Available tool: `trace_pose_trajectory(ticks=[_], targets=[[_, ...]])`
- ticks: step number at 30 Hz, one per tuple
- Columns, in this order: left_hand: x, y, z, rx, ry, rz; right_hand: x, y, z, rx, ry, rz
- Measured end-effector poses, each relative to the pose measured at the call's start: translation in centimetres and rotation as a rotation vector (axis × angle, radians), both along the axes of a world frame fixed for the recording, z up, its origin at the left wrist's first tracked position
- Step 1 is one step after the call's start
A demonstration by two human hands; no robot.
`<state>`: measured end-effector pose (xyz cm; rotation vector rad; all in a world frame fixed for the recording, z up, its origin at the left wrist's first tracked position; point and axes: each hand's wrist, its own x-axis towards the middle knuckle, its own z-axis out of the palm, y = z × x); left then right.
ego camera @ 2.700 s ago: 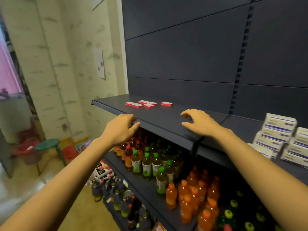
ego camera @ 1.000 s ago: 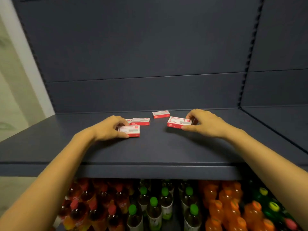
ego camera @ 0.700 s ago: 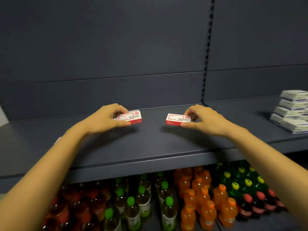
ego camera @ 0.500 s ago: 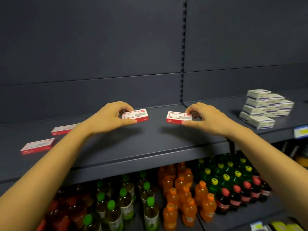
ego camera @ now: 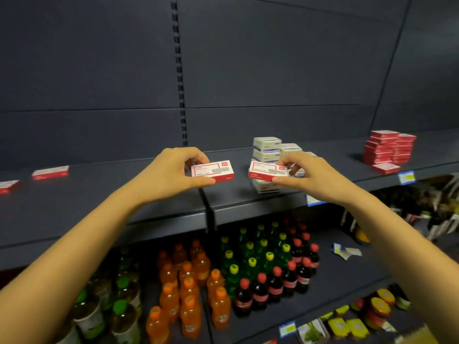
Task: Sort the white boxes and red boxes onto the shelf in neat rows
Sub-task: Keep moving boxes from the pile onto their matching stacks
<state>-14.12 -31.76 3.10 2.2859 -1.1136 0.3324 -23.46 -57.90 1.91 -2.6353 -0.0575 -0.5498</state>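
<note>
My left hand holds a small red box by its ends, above the dark shelf. My right hand grips a second red box the same way, just in front of a pile of white boxes. Both boxes hang in the air, a short gap between them. Two more red boxes lie flat on the shelf at the far left. A stack of red boxes stands on the shelf at the right, with one loose box in front of it.
Below the shelf stand rows of orange bottles, green bottles and dark cola bottles. The dark back panel rises behind the shelf. Blue price tags hang on the shelf edge. Packaged goods fill the lowest right shelf.
I have picked up a red box in each hand and carried them rightward along the shelf. The white pile and the red stack have come into view; two red boxes stay behind at the left.
</note>
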Motion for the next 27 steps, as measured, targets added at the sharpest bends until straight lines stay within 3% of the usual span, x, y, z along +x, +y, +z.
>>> trace_pose_trajectory(ticks=[11,27], targets=[[-2.9,-16.4,-0.9,-0.023,-0.036,-0.024,-3.3,-15.5,-0.9,0.006,-0.013,-0.052],[0.9,-38.3,1.1,-0.041,-0.066,-0.091,-1.7,-36.4,1.5,-0.094,-0.027,-0.171]])
